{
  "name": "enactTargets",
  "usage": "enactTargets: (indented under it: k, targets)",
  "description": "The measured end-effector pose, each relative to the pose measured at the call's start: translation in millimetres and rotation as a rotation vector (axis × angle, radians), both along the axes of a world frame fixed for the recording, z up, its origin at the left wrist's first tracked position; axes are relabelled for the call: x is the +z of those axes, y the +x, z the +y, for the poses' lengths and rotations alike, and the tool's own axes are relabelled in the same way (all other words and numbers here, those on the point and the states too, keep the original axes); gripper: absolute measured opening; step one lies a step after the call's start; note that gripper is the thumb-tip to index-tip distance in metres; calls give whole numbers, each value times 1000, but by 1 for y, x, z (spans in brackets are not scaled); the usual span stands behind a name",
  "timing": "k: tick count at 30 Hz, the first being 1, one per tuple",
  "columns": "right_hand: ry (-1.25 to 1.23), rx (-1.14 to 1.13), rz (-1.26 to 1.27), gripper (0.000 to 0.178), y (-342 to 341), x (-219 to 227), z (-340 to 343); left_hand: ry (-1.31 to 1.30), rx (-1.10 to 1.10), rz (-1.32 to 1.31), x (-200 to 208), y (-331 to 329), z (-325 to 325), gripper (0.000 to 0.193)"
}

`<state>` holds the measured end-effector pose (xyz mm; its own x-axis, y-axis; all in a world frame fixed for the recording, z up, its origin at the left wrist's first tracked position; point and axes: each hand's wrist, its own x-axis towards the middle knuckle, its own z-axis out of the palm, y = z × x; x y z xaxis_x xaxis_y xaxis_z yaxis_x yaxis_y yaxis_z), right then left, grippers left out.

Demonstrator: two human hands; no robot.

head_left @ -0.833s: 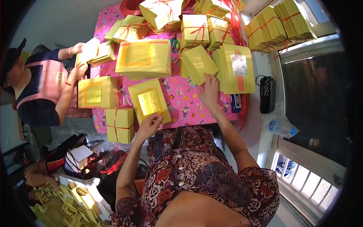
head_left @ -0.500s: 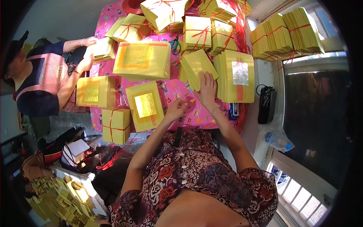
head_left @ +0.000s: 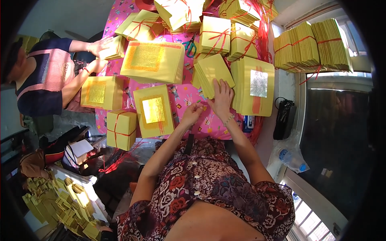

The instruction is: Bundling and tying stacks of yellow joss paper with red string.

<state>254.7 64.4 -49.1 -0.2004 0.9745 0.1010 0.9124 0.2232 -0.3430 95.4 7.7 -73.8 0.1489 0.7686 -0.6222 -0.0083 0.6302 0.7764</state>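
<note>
My right hand [head_left: 221, 98] lies with its fingers stretched out on the near edge of a slanted stack of yellow paper [head_left: 212, 72]. Just left of it, my left hand [head_left: 193, 115] hovers over the pink patterned tablecloth [head_left: 181, 132], thumb and fingers pinched together. Whether anything small is in that pinch I cannot make out. Right of my right hand stands a thick stack of yellow sheets [head_left: 243, 88] with a silver square on its face. A single-looking yellow pad with a gold square [head_left: 153, 110] lies left of my left hand.
Red-tied yellow bundles [head_left: 216, 32] crowd the far side, near teal-handled scissors [head_left: 189, 49]. A large gold-squared stack [head_left: 173, 64] stands left of them. At the left, a co-worker's hands [head_left: 98, 48] touch another stack. A plastic bottle [head_left: 292, 160] lies on the right ledge.
The view has shifted slightly. My left hand has come a little nearer the right hand, which stays on the paper stack. The co-worker's far hand has spread its fingers over their stack.
</note>
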Motion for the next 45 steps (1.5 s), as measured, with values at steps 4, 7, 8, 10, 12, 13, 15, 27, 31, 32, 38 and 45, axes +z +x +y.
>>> enactTargets:
  k: [4,7,8,10,12,13,15,27,31,32,38,45]
  targets:
    - [-14,23,45,92,5,-1,4,-52,54,21,2,3,13,21]
    - [-25,11,116,90,11,-2,8,-70,190,-66,2,7,26,21]
    - [-32,21,130,89,12,-1,9,-92,234,-107,0,6,30,21]
    - [-38,29,142,89,12,1,10,-112,276,-150,-5,6,34,22]
    - [-41,22,124,89,12,1,9,-62,306,-235,-11,7,38,24]
    - [-38,21,123,89,11,1,9,-60,305,-236,-12,9,41,24]
    - [-45,7,118,89,10,2,8,9,344,-323,-13,13,47,26]
    - [-20,-3,116,87,9,-1,11,56,364,-146,-6,52,86,47]
    - [-15,-7,92,86,6,2,10,68,411,-121,-9,53,89,54]
    - [-10,-19,87,86,6,2,9,44,406,-91,-8,54,90,57]
    - [20,-29,84,82,0,2,4,19,351,256,-34,55,105,85]
    - [-46,-68,137,91,4,3,4,41,419,175,-62,69,116,87]
